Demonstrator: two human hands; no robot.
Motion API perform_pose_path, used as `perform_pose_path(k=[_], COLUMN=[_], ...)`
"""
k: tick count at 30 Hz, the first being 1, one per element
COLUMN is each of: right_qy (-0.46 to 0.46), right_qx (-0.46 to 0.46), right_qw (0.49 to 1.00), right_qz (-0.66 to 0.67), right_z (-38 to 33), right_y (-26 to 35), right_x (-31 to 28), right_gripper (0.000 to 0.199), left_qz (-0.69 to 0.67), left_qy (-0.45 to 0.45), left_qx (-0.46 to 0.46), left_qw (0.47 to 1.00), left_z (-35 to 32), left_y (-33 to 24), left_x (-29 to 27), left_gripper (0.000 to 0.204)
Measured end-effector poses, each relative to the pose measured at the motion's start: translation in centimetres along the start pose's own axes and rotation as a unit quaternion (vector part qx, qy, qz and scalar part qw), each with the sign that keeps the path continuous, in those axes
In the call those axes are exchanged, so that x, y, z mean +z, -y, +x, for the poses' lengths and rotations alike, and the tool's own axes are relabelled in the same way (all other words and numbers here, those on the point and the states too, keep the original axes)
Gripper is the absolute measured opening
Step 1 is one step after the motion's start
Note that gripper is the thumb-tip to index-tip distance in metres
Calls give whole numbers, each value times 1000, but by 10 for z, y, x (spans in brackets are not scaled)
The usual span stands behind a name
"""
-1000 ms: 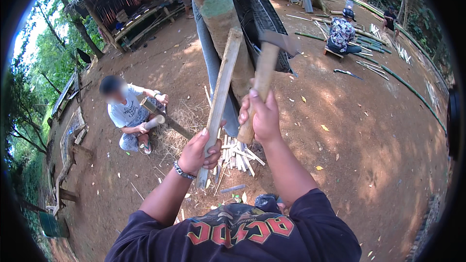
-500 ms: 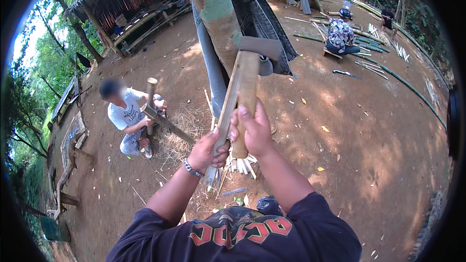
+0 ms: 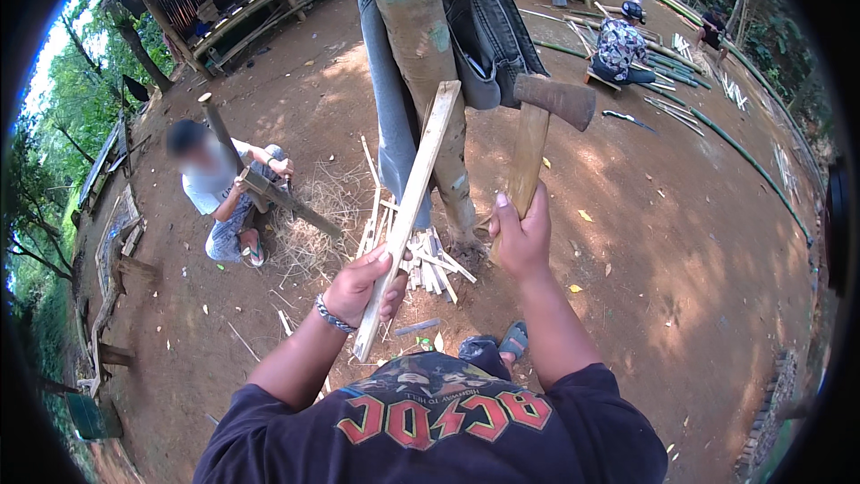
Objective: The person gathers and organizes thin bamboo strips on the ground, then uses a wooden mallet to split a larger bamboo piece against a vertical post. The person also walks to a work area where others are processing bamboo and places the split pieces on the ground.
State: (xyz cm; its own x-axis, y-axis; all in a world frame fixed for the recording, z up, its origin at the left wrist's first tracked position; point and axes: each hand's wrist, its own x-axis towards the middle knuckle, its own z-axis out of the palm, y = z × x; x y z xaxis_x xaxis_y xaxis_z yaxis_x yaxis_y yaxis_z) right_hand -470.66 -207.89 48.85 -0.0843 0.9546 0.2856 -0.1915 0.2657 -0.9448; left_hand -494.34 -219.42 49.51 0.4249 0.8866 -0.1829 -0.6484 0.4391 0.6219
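My left hand (image 3: 365,289) is closed round the lower part of a long, flat wooden strip (image 3: 418,184), which slants up to the right in front of a tree trunk (image 3: 412,45). In my right hand (image 3: 521,235) is the wooden handle of an axe (image 3: 555,100). Its rusty head is raised, with the blade edge facing right. The axe stands apart from the strip, to its right. Below and beyond my hands, a pile of split wooden sticks (image 3: 433,276) lies on the ground at the foot of the trunk.
Jeans (image 3: 493,36) hang on the trunk. A person (image 3: 219,188) squats at the left, working at a wooden post frame (image 3: 288,203) beside shavings (image 3: 313,233). Another person (image 3: 620,47) sits far right among bamboo poles (image 3: 676,67), with a knife-like tool (image 3: 630,119) nearby. A thatched shelter (image 3: 233,9) stands far left.
The axe has moved right, away from the strip it was against or overlapping, and its head has swung to the right. The strip stays in my left hand.
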Motion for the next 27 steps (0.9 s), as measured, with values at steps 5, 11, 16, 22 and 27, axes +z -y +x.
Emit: perform_pose_path(k=[5, 11, 16, 22, 27], right_qy=[7, 1, 27, 8, -55], right_qx=[14, 33, 34, -99, -211], right_qw=[998, 999, 998, 995, 975], right_qz=[-53, -25, -37, -1, 51], right_z=[-9, -14, -9, 24, 57], right_y=[6, 12, 19, 33, 44], right_x=[-14, -5, 8, 19, 43], right_gripper=[37, 33, 33, 31, 31], left_qz=[27, 226, 373, 411, 421], left_qy=[14, -54, -123, -153, -158], left_qx=[11, 94, 110, 108, 119], left_qw=[999, 968, 913, 892, 885], left_z=[-11, 21, 35, 33, 36], left_y=[2, -31, -37, -35, -34], left_x=[-5, 10, 20, 22, 26], left_gripper=[28, 19, 23, 22, 20])
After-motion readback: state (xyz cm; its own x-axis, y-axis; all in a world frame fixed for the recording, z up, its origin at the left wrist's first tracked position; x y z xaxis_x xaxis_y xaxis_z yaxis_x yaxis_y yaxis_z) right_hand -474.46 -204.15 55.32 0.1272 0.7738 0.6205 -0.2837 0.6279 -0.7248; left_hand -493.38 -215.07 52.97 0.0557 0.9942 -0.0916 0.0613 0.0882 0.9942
